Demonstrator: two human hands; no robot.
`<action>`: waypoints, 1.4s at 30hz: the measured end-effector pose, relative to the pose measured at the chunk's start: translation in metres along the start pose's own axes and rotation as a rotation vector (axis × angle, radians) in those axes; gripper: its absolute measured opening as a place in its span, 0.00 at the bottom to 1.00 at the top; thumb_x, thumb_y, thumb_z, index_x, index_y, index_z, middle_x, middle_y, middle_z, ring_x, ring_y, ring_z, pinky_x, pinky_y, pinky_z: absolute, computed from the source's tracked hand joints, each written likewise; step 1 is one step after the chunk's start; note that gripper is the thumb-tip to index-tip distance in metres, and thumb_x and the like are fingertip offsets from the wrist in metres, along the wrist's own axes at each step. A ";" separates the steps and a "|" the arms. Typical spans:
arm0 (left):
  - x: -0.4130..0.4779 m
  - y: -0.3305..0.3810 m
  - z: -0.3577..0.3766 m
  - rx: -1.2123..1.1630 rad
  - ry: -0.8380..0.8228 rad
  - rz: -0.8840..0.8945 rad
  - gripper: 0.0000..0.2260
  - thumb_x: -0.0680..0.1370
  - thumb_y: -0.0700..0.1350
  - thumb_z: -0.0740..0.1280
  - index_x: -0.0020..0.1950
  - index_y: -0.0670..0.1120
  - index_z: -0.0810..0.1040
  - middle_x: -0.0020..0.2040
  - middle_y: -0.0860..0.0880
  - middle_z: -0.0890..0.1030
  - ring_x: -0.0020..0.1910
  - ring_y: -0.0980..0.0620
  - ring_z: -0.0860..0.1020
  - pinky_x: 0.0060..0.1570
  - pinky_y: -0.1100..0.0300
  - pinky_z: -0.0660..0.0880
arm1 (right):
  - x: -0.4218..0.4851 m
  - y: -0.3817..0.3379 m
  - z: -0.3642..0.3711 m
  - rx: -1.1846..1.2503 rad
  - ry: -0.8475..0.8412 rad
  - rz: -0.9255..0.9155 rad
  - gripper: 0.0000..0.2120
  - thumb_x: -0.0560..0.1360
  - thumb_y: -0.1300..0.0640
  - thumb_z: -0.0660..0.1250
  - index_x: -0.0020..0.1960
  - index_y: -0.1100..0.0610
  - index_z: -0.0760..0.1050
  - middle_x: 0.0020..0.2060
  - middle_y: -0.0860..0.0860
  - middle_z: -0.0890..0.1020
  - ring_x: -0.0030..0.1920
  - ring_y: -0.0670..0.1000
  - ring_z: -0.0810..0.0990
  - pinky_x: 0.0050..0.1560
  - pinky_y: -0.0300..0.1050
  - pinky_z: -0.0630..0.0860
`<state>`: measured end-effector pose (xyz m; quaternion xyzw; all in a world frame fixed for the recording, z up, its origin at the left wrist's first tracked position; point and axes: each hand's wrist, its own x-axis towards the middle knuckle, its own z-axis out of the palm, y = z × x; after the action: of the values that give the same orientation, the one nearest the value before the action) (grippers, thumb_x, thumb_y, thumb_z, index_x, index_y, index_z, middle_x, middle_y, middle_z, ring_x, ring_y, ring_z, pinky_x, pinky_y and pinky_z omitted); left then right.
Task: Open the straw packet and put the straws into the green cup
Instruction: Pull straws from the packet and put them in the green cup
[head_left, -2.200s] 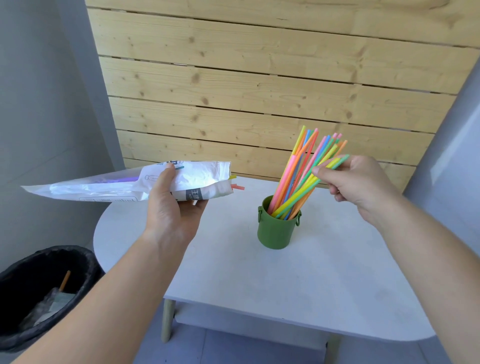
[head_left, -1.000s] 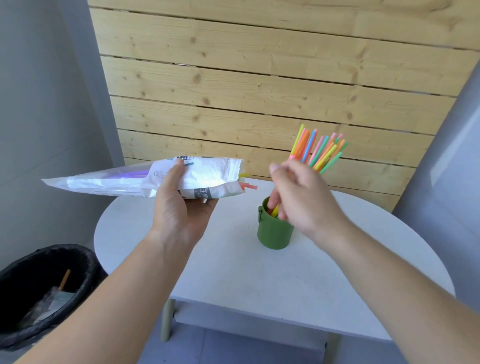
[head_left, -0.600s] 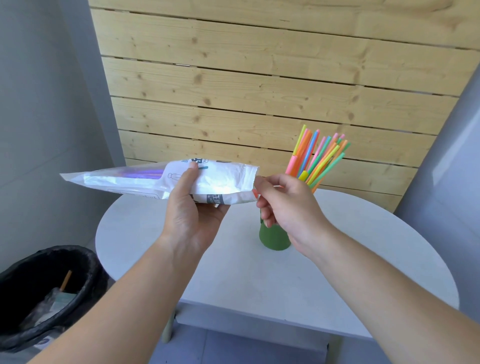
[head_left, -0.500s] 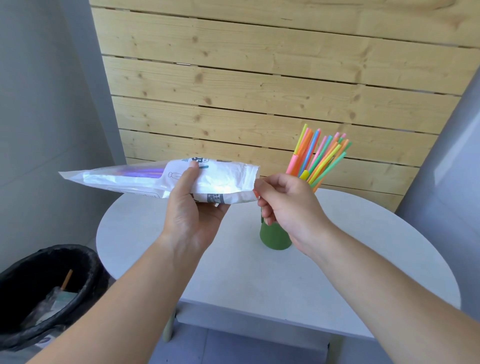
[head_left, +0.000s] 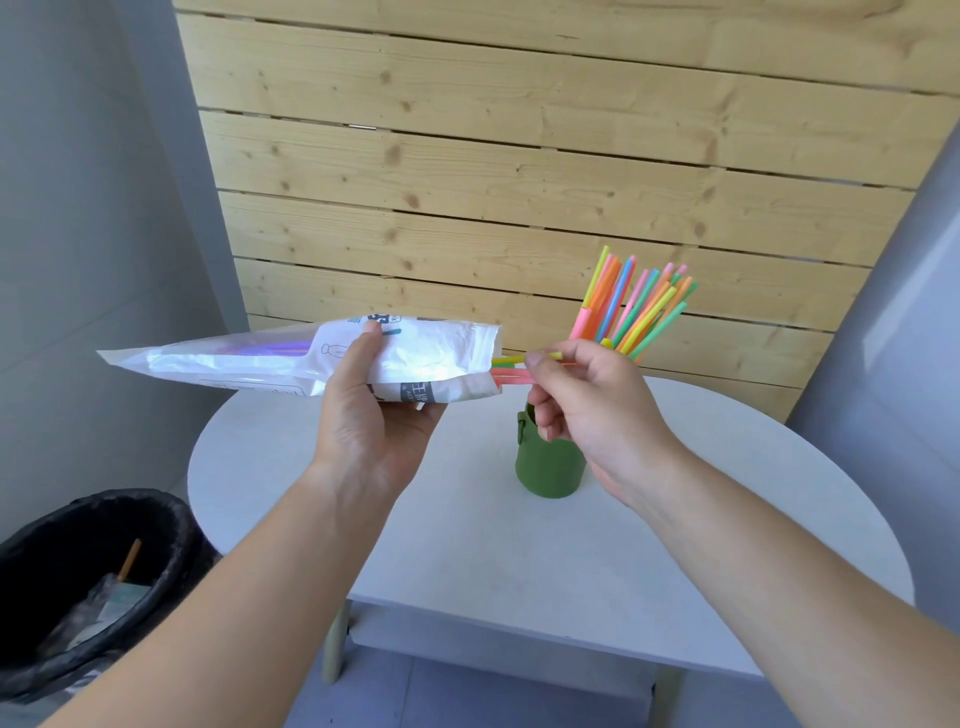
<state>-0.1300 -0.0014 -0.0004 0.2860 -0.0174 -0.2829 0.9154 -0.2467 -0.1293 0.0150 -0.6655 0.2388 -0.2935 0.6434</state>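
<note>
My left hand grips the white plastic straw packet from below and holds it level above the table, open end to the right. A few straws, yellow and pink, stick out of that mouth. My right hand pinches their ends between thumb and fingers. Behind this hand the green cup stands on the white table, its rim partly hidden. Several coloured straws lean up and right out of the cup.
A wooden slat wall stands right behind the table. A black-lined waste bin sits on the floor at the lower left. Grey walls close in on both sides.
My right hand left the straws in the cup, moved left to the packet's mouth and took hold of the straw ends; they now show further out. The packet shifted slightly right.
</note>
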 end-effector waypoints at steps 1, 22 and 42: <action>0.000 0.000 0.000 -0.001 0.002 0.002 0.05 0.81 0.45 0.72 0.53 0.45 0.80 0.44 0.46 0.87 0.46 0.45 0.86 0.56 0.47 0.83 | 0.000 -0.001 0.000 -0.005 0.011 -0.017 0.04 0.79 0.58 0.69 0.48 0.59 0.78 0.30 0.52 0.78 0.25 0.48 0.73 0.26 0.41 0.71; 0.012 0.018 -0.009 -0.036 0.101 0.023 0.09 0.81 0.47 0.71 0.58 0.45 0.80 0.53 0.44 0.86 0.55 0.44 0.86 0.45 0.53 0.84 | 0.011 -0.049 -0.057 -0.315 0.099 -0.338 0.05 0.81 0.63 0.65 0.49 0.55 0.78 0.32 0.52 0.78 0.26 0.45 0.73 0.27 0.38 0.73; 0.011 0.014 -0.012 0.017 0.105 0.037 0.07 0.81 0.48 0.71 0.55 0.46 0.81 0.55 0.45 0.86 0.60 0.46 0.85 0.49 0.52 0.85 | 0.001 -0.102 -0.140 -0.784 0.177 -0.305 0.08 0.79 0.58 0.66 0.43 0.50 0.80 0.33 0.50 0.82 0.31 0.53 0.77 0.40 0.53 0.78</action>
<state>-0.1112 0.0090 -0.0045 0.3078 0.0229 -0.2505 0.9176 -0.3500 -0.2243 0.1168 -0.8597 0.2854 -0.3283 0.2678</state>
